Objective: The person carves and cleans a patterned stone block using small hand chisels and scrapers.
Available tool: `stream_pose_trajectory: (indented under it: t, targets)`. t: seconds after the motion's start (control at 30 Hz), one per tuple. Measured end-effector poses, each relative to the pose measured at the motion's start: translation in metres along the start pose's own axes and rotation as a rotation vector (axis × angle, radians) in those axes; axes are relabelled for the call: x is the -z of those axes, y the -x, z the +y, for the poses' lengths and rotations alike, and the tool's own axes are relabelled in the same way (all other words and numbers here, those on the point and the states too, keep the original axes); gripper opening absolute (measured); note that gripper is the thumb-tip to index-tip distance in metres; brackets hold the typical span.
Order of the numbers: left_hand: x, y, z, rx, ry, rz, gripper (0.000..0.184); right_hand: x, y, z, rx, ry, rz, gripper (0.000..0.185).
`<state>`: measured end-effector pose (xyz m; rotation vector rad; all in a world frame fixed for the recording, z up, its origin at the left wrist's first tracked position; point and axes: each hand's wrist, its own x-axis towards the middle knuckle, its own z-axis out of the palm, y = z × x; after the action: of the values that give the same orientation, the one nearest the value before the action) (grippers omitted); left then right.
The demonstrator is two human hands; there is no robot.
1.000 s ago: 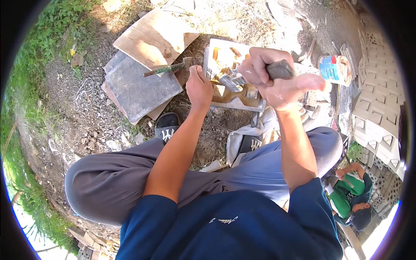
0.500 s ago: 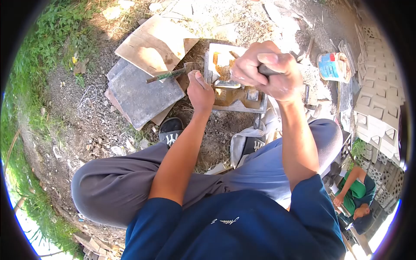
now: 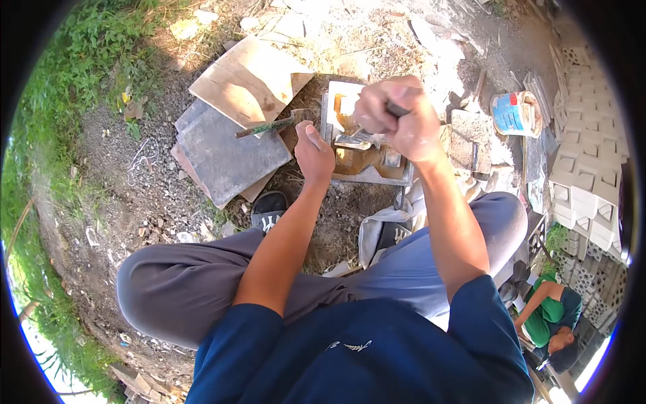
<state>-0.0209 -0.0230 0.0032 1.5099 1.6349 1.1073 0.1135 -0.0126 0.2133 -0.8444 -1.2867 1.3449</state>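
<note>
A mould-like frame (image 3: 371, 176) with pale walls and brownish, sand-coloured hollows lies on the ground in front of me. My right hand (image 3: 398, 118) is a fist above it, wrapped round a tool with a dark handle (image 3: 398, 109); the tool's kind is hidden by the fingers. Below that fist, a shiny metal piece (image 3: 352, 141) shows over the frame. My left hand (image 3: 314, 153) is closed at the frame's left edge, thumb up; what its fingers hold is hidden. Just beyond it lies a hammer-like tool with a green-wrapped handle (image 3: 271, 127).
Stacked flat boards (image 3: 235, 158) lie on the left. To the right stand a rough block (image 3: 469, 138), a blue-and-white bucket (image 3: 509, 114) and rows of pale blocks (image 3: 585, 155). Another person (image 3: 548, 313) sits at the lower right. Grass (image 3: 60, 114) borders the gravel.
My right hand has moved down and a little left with the dark-handled tool, closer to the frame. My left hand stays at the frame's left edge. The view has shifted slightly.
</note>
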Motion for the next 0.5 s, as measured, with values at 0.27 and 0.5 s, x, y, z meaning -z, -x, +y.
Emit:
stream_pose_trajectory:
  t: [0.27, 0.5]
  targets:
    - [0.003, 0.003, 0.006, 0.02, 0.015, 0.008, 0.045, 0.013, 0.018, -0.051, 0.294, -0.296, 0.642, 0.042]
    - [0.002, 0.003, 0.004, 0.033, -0.025, -0.006, 0.04, -0.001, 0.019, -0.02, 0.361, -0.271, 0.971, 0.044]
